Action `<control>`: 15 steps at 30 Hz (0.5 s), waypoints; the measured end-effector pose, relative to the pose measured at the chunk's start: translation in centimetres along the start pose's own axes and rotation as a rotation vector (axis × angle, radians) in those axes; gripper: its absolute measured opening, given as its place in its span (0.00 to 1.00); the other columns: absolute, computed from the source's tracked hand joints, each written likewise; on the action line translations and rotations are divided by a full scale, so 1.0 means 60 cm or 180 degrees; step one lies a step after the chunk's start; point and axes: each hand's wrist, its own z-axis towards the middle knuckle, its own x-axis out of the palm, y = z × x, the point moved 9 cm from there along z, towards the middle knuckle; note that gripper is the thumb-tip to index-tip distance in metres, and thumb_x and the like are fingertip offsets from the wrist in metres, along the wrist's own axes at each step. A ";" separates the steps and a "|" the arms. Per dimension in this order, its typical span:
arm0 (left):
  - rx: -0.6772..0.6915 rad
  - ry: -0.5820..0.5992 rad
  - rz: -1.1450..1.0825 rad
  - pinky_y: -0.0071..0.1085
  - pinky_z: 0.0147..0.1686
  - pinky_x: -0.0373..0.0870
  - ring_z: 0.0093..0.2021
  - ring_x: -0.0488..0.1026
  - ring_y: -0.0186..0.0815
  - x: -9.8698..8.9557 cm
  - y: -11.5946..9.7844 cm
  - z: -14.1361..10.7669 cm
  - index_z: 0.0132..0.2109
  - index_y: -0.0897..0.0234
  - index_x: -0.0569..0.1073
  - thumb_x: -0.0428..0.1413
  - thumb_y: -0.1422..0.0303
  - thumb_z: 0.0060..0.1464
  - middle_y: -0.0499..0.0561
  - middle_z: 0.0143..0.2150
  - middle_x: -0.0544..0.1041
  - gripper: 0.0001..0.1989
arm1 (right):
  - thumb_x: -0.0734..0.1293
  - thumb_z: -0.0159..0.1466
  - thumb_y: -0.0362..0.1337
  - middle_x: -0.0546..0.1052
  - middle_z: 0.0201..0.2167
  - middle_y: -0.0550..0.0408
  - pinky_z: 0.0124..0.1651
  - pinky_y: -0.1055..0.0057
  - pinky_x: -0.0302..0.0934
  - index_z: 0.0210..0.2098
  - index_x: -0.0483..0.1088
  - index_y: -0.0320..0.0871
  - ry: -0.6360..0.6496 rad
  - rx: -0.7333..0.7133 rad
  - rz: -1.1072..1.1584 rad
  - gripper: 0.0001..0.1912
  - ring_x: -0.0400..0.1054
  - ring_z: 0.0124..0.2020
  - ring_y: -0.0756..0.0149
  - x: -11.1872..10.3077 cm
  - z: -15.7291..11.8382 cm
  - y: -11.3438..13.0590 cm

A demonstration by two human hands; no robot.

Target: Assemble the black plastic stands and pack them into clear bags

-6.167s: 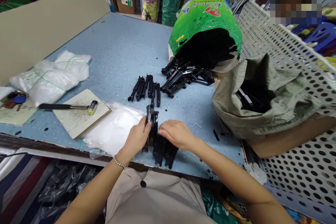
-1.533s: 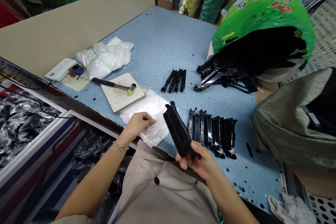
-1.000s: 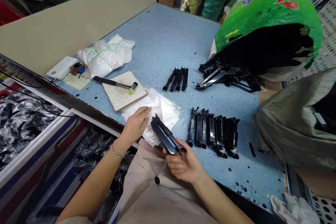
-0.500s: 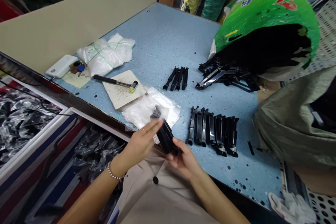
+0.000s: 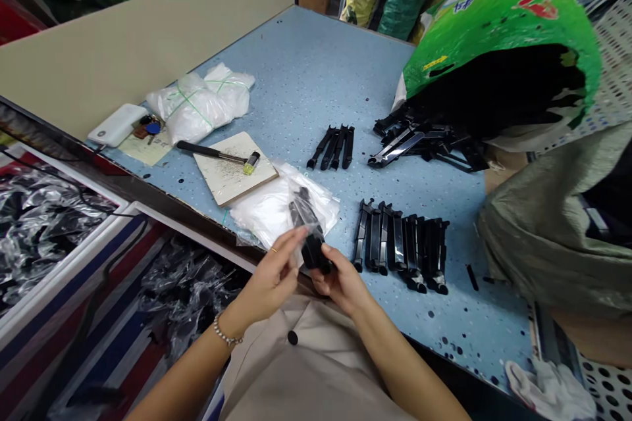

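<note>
**Black piece in both hands, clear bag over its far end**

Centre of frame, low: my right hand [image 5: 340, 277] is closed round the near end of a black piece [image 5: 313, 251], thumb on top, fingers curled beneath. My left hand [image 5: 277, 271] pinches a clear bag [image 5: 310, 216] between thumb and fingers, nearly shut. The bag covers the far end of the piece, which tilts toward upper left. Whether I hold one piece or several nested, cannot tell.

Just beyond my hands, on the blue speckled surface [image 5: 301, 72]: a stack of thin plastic bags [image 5: 257, 212], meeting the edge of a square board [image 5: 232, 179]. A hammer [image 5: 212, 151] lies across the board, its black handle reaching past the edge.

Right of my hands, a row of black pieces [image 5: 399, 243] side by side. Above it, a smaller group of four [image 5: 336, 148]. Further right, a loose heap [image 5: 419, 143] at the mouth of a green sack [image 5: 503, 20]. Grey-green sack [image 5: 538, 237] at the right edge of the frame.

Upper left: a white bundle [image 5: 200, 104] tied with green string, near some keys [image 5: 148, 126] and a white device [image 5: 116, 125]. Lower left, below the surface: plastic-wrapped dark items [image 5: 182, 289].
</note>
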 end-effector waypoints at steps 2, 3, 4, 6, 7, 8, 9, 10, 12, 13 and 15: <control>-0.0171 -0.0223 -0.0068 0.28 0.33 0.77 0.30 0.72 0.26 -0.020 0.013 -0.001 0.69 0.49 0.48 0.46 0.79 0.57 0.60 0.66 0.58 0.36 | 0.66 0.58 0.55 0.63 0.13 0.64 0.15 0.78 0.43 0.32 0.67 0.40 0.0050 0.0138 -0.0082 0.22 0.49 0.12 0.78 0.005 -0.004 -0.007; -0.0085 -0.0225 0.0019 0.29 0.35 0.77 0.32 0.74 0.27 -0.021 0.009 0.000 0.69 0.50 0.48 0.45 0.79 0.57 0.59 0.66 0.59 0.36 | 0.65 0.59 0.57 0.63 0.13 0.64 0.15 0.78 0.43 0.33 0.67 0.40 0.0076 0.0182 -0.0096 0.23 0.48 0.12 0.78 0.008 -0.005 -0.009; 0.0102 -0.0125 0.0158 0.31 0.40 0.77 0.38 0.75 0.31 -0.014 0.001 0.001 0.69 0.50 0.48 0.44 0.80 0.57 0.58 0.66 0.60 0.36 | 0.63 0.59 0.57 0.62 0.14 0.65 0.16 0.78 0.42 0.33 0.67 0.40 0.0055 0.0119 -0.0175 0.24 0.48 0.12 0.78 0.008 -0.005 -0.007; 0.0567 0.0288 0.0514 0.36 0.51 0.73 0.53 0.72 0.38 0.020 -0.021 0.002 0.69 0.54 0.48 0.44 0.81 0.55 0.58 0.65 0.62 0.37 | 0.64 0.60 0.56 0.60 0.15 0.65 0.17 0.77 0.43 0.30 0.66 0.41 -0.0092 -0.0278 -0.0694 0.22 0.49 0.14 0.77 0.009 -0.005 0.011; 0.0730 0.0480 0.0698 0.39 0.54 0.72 0.58 0.69 0.41 0.038 -0.028 0.002 0.69 0.56 0.48 0.45 0.81 0.54 0.58 0.65 0.62 0.37 | 0.65 0.60 0.53 0.62 0.16 0.64 0.19 0.77 0.46 0.30 0.66 0.41 -0.0160 -0.0542 -0.1099 0.20 0.52 0.17 0.76 0.012 -0.007 0.024; 0.0803 0.0605 0.0864 0.40 0.54 0.71 0.59 0.67 0.44 0.051 -0.031 0.002 0.69 0.59 0.49 0.46 0.80 0.54 0.59 0.65 0.63 0.37 | 0.67 0.60 0.50 0.64 0.19 0.63 0.22 0.77 0.50 0.31 0.67 0.41 -0.0176 -0.0795 -0.1530 0.17 0.56 0.20 0.75 0.020 -0.011 0.037; 0.0797 0.0643 0.0995 0.40 0.52 0.73 0.59 0.68 0.45 0.055 -0.032 0.003 0.68 0.61 0.51 0.47 0.79 0.53 0.61 0.64 0.64 0.36 | 0.69 0.59 0.47 0.67 0.23 0.61 0.26 0.76 0.54 0.34 0.68 0.40 -0.0095 -0.0970 -0.1927 0.15 0.59 0.25 0.73 0.032 -0.016 0.046; 0.0750 0.0596 0.1074 0.40 0.50 0.74 0.56 0.71 0.44 0.050 -0.033 0.004 0.67 0.62 0.54 0.48 0.78 0.54 0.61 0.62 0.66 0.33 | 0.71 0.58 0.44 0.70 0.28 0.59 0.31 0.75 0.58 0.39 0.69 0.41 0.0096 -0.1038 -0.2219 0.16 0.62 0.29 0.71 0.047 -0.021 0.049; 0.0627 0.0363 0.1066 0.36 0.49 0.75 0.51 0.74 0.41 0.012 -0.040 0.001 0.62 0.61 0.63 0.49 0.75 0.56 0.59 0.57 0.72 0.26 | 0.71 0.57 0.43 0.71 0.37 0.56 0.39 0.72 0.60 0.51 0.66 0.43 0.0709 -0.0907 -0.2444 0.24 0.64 0.37 0.68 0.075 -0.032 0.044; 0.0522 0.0255 0.1016 0.34 0.49 0.74 0.50 0.75 0.40 -0.017 -0.044 -0.006 0.59 0.59 0.67 0.49 0.74 0.58 0.57 0.54 0.74 0.22 | 0.71 0.58 0.43 0.71 0.39 0.56 0.40 0.71 0.60 0.54 0.64 0.44 0.1002 -0.0780 -0.2473 0.26 0.64 0.38 0.67 0.084 -0.037 0.041; 0.0102 0.0238 0.0950 0.31 0.49 0.73 0.48 0.76 0.38 -0.077 -0.038 -0.030 0.55 0.54 0.71 0.51 0.70 0.59 0.52 0.49 0.78 0.17 | 0.68 0.61 0.45 0.71 0.38 0.55 0.41 0.69 0.60 0.55 0.63 0.44 0.1137 -0.0717 -0.2625 0.25 0.64 0.37 0.67 0.083 -0.040 0.048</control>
